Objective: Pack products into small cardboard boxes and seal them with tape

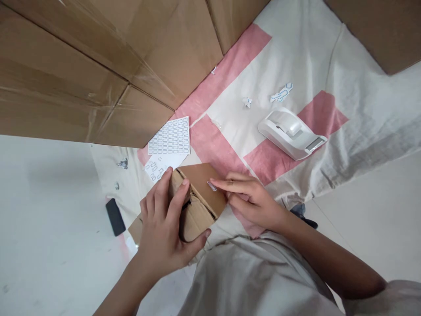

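Observation:
A small brown cardboard box [201, 184] sits at the cloth's near side, with a torn gap in its taped face. My left hand [162, 228] grips it from the left, fingers spread over that face and thumb along the near edge. On the box's right face is a small white label [212, 186]. My right hand [251, 197] touches the label with an outstretched index finger; its other fingers are loosely bent. Just beyond the box lies a sheet of small blue-edged labels [171, 137], overlapping another sheet [176, 160] with several loose label outlines.
Large taped cardboard boxes [158, 52] stand at the back left, another box [381, 30] at the top right. A white tape dispenser [292, 134] rests on the pink and white cloth [226, 145] near crumpled label scraps [281, 93]. A black phone-like object [115, 217] lies at left.

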Tool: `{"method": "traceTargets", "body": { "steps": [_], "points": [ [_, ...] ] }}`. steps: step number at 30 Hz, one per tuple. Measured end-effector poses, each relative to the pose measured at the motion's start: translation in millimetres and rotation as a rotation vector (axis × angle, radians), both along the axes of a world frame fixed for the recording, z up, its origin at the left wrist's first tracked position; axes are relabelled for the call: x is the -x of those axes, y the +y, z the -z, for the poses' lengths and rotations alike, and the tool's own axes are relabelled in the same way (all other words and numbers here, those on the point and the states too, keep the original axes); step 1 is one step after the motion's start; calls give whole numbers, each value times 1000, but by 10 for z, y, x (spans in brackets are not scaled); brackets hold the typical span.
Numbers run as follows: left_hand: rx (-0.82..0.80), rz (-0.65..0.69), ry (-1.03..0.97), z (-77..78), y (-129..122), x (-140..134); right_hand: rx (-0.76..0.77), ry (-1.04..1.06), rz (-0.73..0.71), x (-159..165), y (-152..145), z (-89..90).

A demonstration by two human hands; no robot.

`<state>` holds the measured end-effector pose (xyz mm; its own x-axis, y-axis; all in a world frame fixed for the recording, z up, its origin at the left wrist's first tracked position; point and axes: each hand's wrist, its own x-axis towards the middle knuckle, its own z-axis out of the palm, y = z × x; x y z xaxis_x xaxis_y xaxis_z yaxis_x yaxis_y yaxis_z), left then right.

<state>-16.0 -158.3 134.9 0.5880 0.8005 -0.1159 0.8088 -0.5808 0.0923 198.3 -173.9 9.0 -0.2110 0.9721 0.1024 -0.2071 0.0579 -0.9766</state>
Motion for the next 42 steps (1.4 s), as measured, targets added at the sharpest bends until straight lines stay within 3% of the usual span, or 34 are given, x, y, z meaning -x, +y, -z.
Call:
{"method": "traceTargets", "body": {
  "steps": [5, 10, 18, 24, 26, 31, 34, 39, 42],
  "points": [
    [-1, 5, -3, -3, -6, -1, -4, -54, -48, -37, -47, 21],
    [0, 25, 7, 5, -3, 10, -101, -139, -116, -136, -99, -62],
    [-23, 41, 7, 30, -2, 44, -109, -170, -52, -123, -161, -92],
    [-40, 45, 14, 61, 0, 37, -235, -88, 89, -135, -189, -42],
    [-54, 58, 12, 68, 2, 43, -222, -140, 37, -157, -159, -38],
    [-78, 139, -23, 95, 1, 128, -208, -385, -319, -148, 74, -59],
    [-57, 236, -44, 106, 8, 182, -252, -416, -400, -101, 186, -110],
    [-83, 380, -75, 0, 41, 175, -206, -483, -257, -185, 42, -175],
    [-117, 378, -215, -109, 88, 197, -189, -495, -48, -493, -279, -143]
  ]
}}
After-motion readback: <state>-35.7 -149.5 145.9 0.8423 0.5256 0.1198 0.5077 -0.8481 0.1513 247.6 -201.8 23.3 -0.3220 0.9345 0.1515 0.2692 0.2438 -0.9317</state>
